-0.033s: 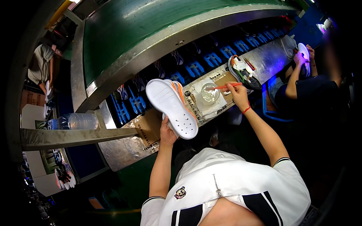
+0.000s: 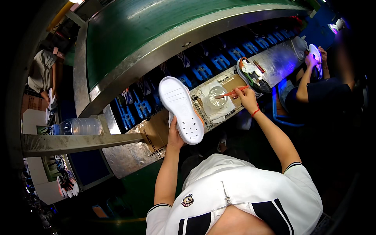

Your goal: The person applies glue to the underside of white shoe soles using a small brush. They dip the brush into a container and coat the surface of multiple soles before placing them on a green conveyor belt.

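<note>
A white shoe sole (image 2: 182, 107) with small holes at one end is held in my left hand (image 2: 174, 133), its flat side facing up at me. A strip of orange shows behind its right edge; what lies under it is hidden. My right hand (image 2: 246, 100) pinches a thin red-handled brush (image 2: 232, 93), whose tip is over or in a round translucent bowl (image 2: 217, 98) of clear liquid. White paper (image 2: 211, 116) lies under the bowl on the bench.
A multicoloured shoe (image 2: 252, 76) with scraps on it lies right of the bowl. Blue holders (image 2: 201, 70) line the rack beneath the green conveyor (image 2: 156, 27). A metal bar (image 2: 82, 143) and a large plastic bottle (image 2: 80, 126) are at left. A co-worker (image 2: 321, 90) sits at right.
The sole has turned, bringing its underside more squarely toward me and leaving less orange in sight. The brush tip has dipped slightly lower over the bowl.
</note>
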### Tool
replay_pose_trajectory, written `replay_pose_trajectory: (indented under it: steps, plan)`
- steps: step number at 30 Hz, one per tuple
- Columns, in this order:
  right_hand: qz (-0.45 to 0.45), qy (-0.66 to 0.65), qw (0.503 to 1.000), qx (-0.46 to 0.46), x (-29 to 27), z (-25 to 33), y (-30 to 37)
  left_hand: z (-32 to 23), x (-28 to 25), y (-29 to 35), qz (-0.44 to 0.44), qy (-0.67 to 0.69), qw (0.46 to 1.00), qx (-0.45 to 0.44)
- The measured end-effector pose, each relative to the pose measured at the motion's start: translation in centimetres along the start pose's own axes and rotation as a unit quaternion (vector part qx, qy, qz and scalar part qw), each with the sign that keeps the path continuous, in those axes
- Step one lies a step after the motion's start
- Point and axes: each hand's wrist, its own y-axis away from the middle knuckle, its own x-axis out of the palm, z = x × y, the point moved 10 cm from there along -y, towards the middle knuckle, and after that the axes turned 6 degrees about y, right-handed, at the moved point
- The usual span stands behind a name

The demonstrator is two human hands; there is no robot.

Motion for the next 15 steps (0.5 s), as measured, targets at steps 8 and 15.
replay_pose_trajectory:
  steps: [8,15]
  plan:
    - [0.063,-0.21,0.973,-0.073,-0.4,8.0,1.5,0.9,3.8,0.3,0.021,-0.106,0.993,-0.039]
    - [0.117,0.008,0.979,-0.166,1.6,15.1,3.0,0.6,5.2,0.4,0.031,-0.107,0.994,-0.018]
